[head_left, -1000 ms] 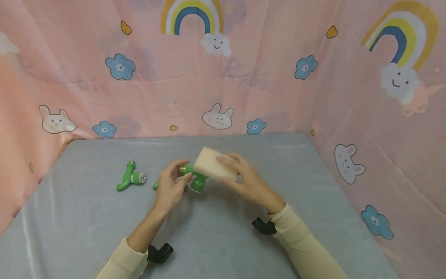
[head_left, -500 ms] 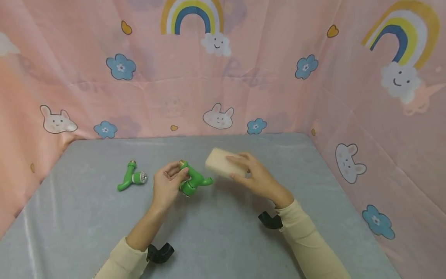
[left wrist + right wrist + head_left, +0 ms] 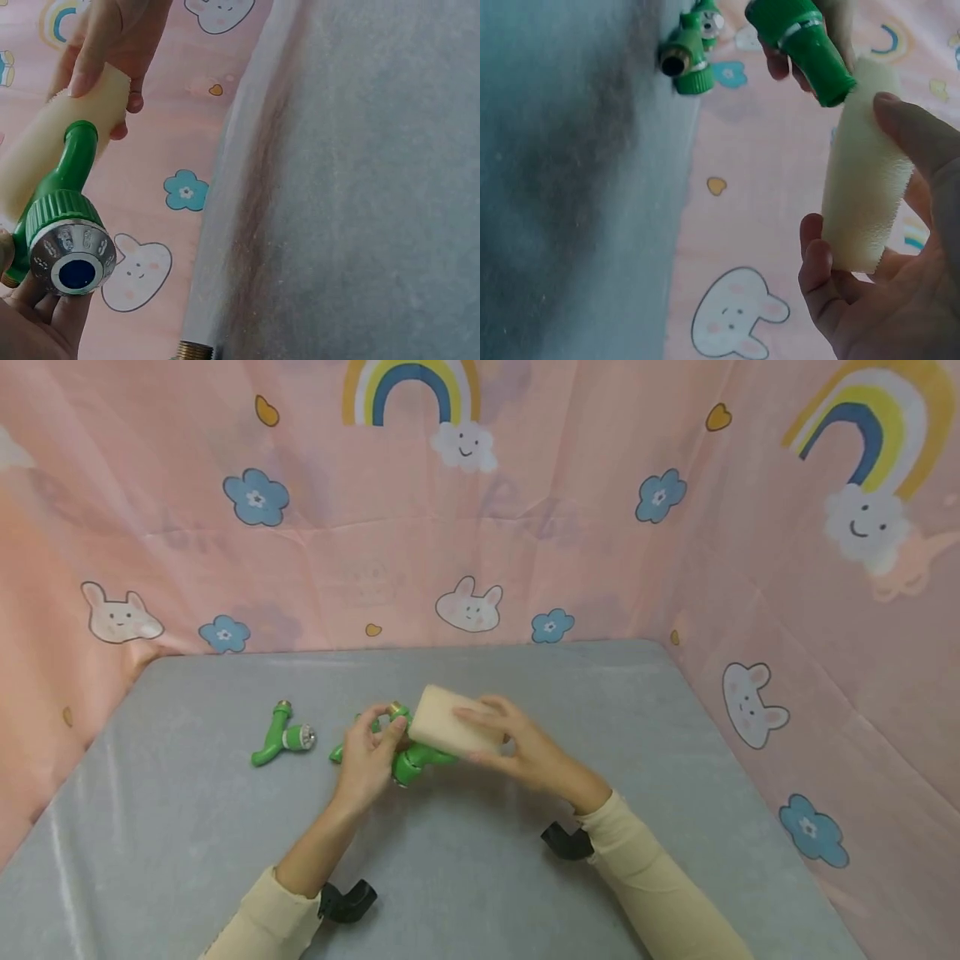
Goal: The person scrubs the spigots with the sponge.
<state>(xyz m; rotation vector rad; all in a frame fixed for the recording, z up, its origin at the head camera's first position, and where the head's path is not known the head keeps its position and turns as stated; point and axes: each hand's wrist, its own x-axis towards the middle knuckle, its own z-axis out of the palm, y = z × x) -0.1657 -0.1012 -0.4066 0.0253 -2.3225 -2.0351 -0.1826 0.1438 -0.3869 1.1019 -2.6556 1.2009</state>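
Observation:
My left hand holds a green tap up near its brass threaded end, thumb on one side and fingers on the other. The left wrist view shows the tap's ribbed collar and its silver knob with a dark blue centre. My right hand grips a cream sponge by its right end. In the head view the sponge covers part of the tap. Seen from the right wrist, the tap's spout meets the upper edge of the sponge.
Another green tap lies on the grey table to the left. A further green tap is partly hidden behind my left hand. Black curved pieces sit at both sleeves. A pink patterned curtain stands behind and to the right.
The sponge went right, off the tap, then came back left over it. Between the first and second frames the tap turned in my left hand, so its spout now points right.

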